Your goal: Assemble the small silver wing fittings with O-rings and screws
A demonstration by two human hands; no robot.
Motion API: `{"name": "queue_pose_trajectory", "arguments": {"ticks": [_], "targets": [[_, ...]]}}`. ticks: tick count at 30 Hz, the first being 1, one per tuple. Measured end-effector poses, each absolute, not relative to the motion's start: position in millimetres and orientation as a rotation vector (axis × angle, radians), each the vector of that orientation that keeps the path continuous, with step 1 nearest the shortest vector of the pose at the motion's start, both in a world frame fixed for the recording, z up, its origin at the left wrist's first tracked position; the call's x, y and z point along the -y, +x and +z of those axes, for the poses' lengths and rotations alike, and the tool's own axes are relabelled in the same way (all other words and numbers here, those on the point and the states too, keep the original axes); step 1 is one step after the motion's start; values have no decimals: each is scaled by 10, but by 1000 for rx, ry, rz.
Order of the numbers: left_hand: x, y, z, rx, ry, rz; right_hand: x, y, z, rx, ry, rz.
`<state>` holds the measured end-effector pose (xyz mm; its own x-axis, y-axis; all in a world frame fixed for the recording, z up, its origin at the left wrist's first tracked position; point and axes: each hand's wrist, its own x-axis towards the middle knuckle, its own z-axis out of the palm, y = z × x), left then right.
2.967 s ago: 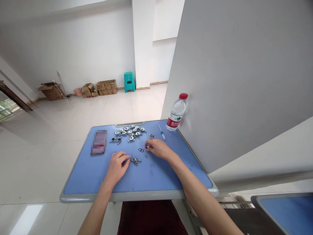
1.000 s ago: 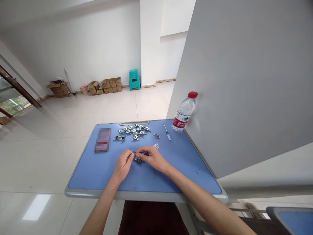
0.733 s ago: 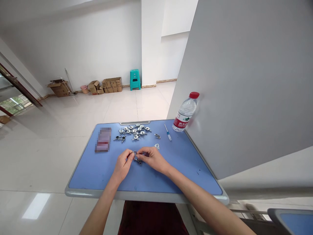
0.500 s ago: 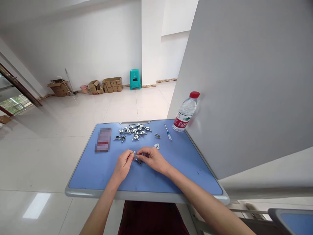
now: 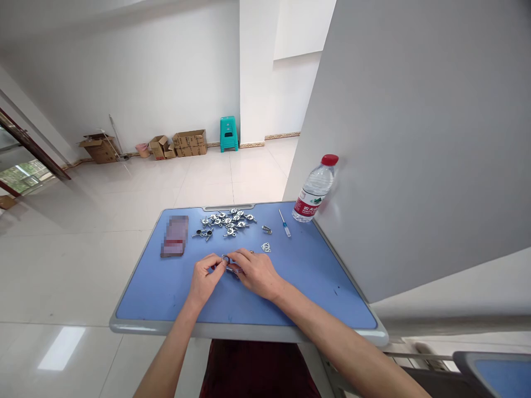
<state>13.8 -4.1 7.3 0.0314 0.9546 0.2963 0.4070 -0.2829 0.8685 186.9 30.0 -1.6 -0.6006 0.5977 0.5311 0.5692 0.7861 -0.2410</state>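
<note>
My left hand [image 5: 204,278] and my right hand [image 5: 258,272] meet over the near middle of the blue table [image 5: 286,298]. Between their fingertips they pinch a small metal ring-shaped part [image 5: 225,258]; its exact kind is too small to tell. Below the right fingers, partly hidden, more metal pieces [image 5: 233,271] show. Beyond the right hand lies a flat metal plate with holes [image 5: 266,247]. Several silver metal assemblies [image 5: 232,219] are heaped toward the far edge, with dark round parts [image 5: 208,235] at their left.
A blue-handled screwdriver [image 5: 285,225] and a small metal piece [image 5: 266,229] lie at the right. A water bottle [image 5: 312,190] stands at the far right corner against the grey panel [image 5: 415,138]. A blurred purple item [image 5: 175,236] lies on the left.
Both hands have turned slightly, and the ring-shaped part now shows between the fingertips. The right hand has shifted slightly left and down, its fingers covering more of the pieces below.
</note>
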Motion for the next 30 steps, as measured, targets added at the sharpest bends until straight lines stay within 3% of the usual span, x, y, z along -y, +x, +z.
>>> {"name": "queue_pose_trajectory", "arguments": {"ticks": [6,16,30], "targets": [[50,146,85,-1368,1777,1234,-328,1867,-65,2356,-701,-65],[78,161,110,-1344,1836,1232,-370,1885,21,2045,-761,603],[82,202,-22,-1586,1938,893,-591,2012,-18,2121,-1174,750]]}}
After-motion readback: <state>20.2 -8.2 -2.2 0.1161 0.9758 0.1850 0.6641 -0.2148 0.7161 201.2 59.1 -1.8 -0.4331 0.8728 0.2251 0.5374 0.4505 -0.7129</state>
